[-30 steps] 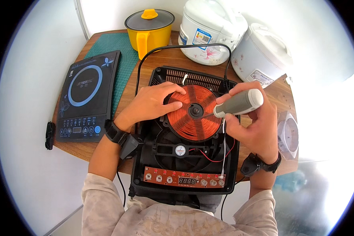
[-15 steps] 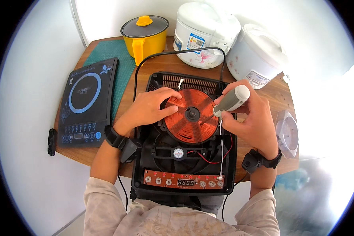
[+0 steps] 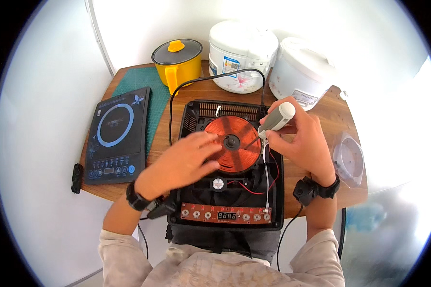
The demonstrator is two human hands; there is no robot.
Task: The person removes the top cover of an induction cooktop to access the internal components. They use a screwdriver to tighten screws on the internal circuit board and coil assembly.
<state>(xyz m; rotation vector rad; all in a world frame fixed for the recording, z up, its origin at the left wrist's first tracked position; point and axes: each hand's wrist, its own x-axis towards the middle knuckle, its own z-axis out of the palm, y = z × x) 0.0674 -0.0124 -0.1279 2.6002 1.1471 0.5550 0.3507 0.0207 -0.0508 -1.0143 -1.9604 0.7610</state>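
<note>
In front of me lies the black open housing of an induction cooker, with a round copper coil inside. My right hand grips a screwdriver by its grey and white handle, its shaft slanting down toward the coil. Over the coil's left side hovers my left hand, fingers spread and slightly blurred; whether they touch the coil I cannot tell. White and red wires run past the coil's right side. At the near edge of the housing sits a reddish-brown control board with a small display.
A black glass cooker top lies on the left, partly over a green cutting mat. Behind stand a yellow pot and two white rice cookers. A clear plastic part lies right. A black cord arches behind the housing.
My left hand has lifted from the coil's upper left and moved nearer to me, its fingers now reaching over the coil. The screwdriver stays in my right hand. The whole view has shifted slightly.
</note>
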